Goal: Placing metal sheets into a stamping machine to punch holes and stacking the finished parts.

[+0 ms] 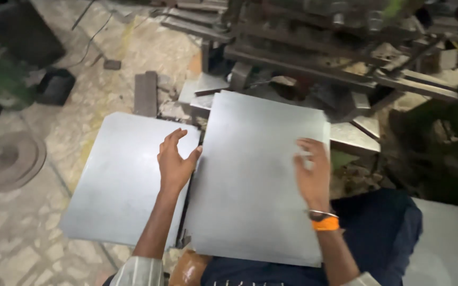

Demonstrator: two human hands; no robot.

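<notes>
A large grey metal sheet lies across my lap, its far edge near a machine. My right hand rests flat on the sheet's right side, fingers spread, an orange band on the wrist. My left hand is at the sheet's left edge, thumb against that edge and fingers apart above a second grey sheet. That second sheet lies to the left, low over the floor. Neither hand is closed around anything.
A dark metal machine frame with bars stands straight ahead. A stone-patterned floor spreads to the left, with a round metal disc and a dark block on it. Another pale sheet lies at the lower right.
</notes>
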